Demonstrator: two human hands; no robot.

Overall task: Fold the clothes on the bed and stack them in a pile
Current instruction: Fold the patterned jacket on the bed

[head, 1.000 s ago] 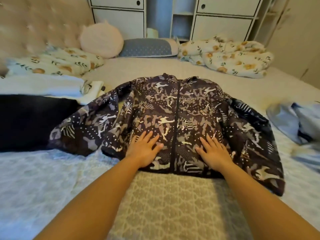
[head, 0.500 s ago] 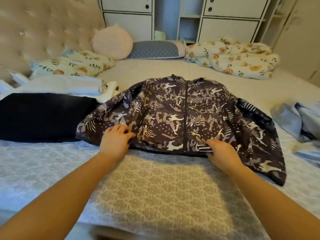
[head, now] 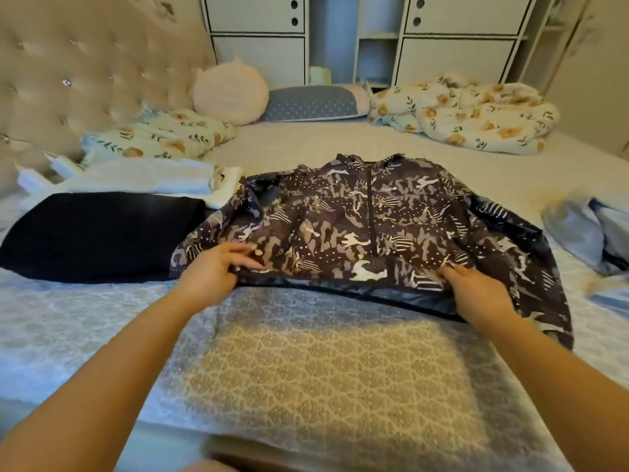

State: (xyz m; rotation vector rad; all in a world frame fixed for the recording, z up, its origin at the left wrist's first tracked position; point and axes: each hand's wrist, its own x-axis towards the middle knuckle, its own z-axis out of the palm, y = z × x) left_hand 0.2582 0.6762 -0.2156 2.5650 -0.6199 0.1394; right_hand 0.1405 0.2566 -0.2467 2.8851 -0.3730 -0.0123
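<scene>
Both forearms are extended forward over the patterned grey bedspread [head: 323, 376]. The left hand [head: 212, 272] is curled at the near left hem of the dark patterned zip-up jacket [head: 367, 226], with fabric pinched between thumb and fingers. The right hand [head: 478, 291] is closed on the near right hem, fingers tucked under the edge. The hem is held slightly raised between the two hands, so that the dark lining is exposed beneath. The jacket is spread front-up at the middle of the bed, zip closed, sleeves out to either side. A folded black garment [head: 92, 236] is noted just beside the left sleeve, with folded white cloth [head: 143, 178] behind it. A crumpled light blue garment [head: 592, 233] is seen at the right edge.
</scene>
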